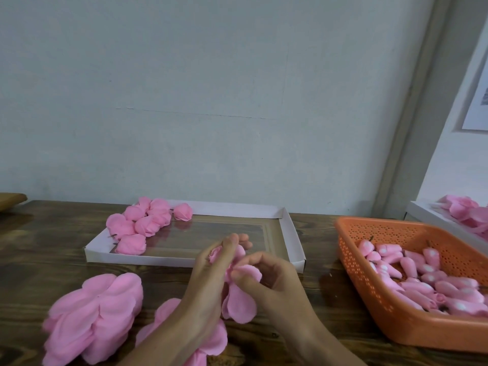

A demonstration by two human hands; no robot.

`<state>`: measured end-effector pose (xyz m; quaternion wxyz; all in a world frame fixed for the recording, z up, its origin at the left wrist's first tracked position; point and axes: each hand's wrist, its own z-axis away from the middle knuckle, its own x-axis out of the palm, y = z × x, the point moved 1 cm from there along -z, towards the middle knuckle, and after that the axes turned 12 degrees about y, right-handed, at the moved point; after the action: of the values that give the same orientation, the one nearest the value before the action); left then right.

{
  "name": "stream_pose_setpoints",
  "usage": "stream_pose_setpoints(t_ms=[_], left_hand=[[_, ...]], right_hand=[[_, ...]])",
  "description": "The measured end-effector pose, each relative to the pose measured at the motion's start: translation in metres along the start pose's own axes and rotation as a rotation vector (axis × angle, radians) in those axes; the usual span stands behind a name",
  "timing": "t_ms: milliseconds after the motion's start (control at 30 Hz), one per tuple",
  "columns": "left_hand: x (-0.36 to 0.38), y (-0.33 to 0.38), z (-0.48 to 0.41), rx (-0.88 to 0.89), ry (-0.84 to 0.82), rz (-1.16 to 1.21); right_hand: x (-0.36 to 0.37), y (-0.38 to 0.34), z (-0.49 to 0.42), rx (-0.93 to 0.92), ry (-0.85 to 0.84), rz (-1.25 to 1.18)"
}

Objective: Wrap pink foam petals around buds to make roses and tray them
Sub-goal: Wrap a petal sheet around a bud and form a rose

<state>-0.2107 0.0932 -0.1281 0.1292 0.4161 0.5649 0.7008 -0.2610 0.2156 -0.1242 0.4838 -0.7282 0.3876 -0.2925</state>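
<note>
Both hands work at the centre of the dark wooden table [317, 228], just in front of the tray. The left hand [211, 273] is closed around a pink bud [216, 253], whose rolled tip shows between thumb and forefinger, fingers reaching up past it. The right hand [274, 276] is curled, its thumb and fingertips pinching a pink foam petal [249, 270] against the bud from the 3 o'clock side. A second petal [241, 303] hangs loose below the hands, attached to the same piece.

At 12 o'clock from the hands lies a shallow white cardboard tray [289, 233]. Its left end holds a cluster of finished roses [144, 223], touching one another; one rose [183, 211] sits slightly apart at the back edge. The rest of the tray floor is bare.

At 8 o'clock, near the table's front edge, rests a thick stack of pink petal sheets [97, 318]. More loose petals [211, 336] lie partly under the left forearm at 6 o'clock.

At 3 o'clock stands an orange perforated plastic basket [375, 294], holding a heap of pink buds [433, 273], some with short dark stems showing. Beyond it, at 2 o'clock, a second white tray [433, 220] carries more pink foam pieces [464, 210]; I cannot tell whether they are petals or roses.
</note>
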Motion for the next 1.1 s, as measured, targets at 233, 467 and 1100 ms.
stream_pose_setpoints(t_ms=[233,467,1100], left_hand=[[0.001,-0.001,0.008,0.128,-0.087,-0.011],[0.001,-0.001,0.010,0.197,-0.264,-0.052],[-0.012,0.023,-0.013,0.255,-0.291,-0.167]], right_hand=[[0.005,0.007,0.002,-0.058,-0.009,-0.033],[0.005,0.011,0.006,-0.217,0.112,0.190],[-0.015,-0.008,-0.008,-0.186,0.080,0.165]])
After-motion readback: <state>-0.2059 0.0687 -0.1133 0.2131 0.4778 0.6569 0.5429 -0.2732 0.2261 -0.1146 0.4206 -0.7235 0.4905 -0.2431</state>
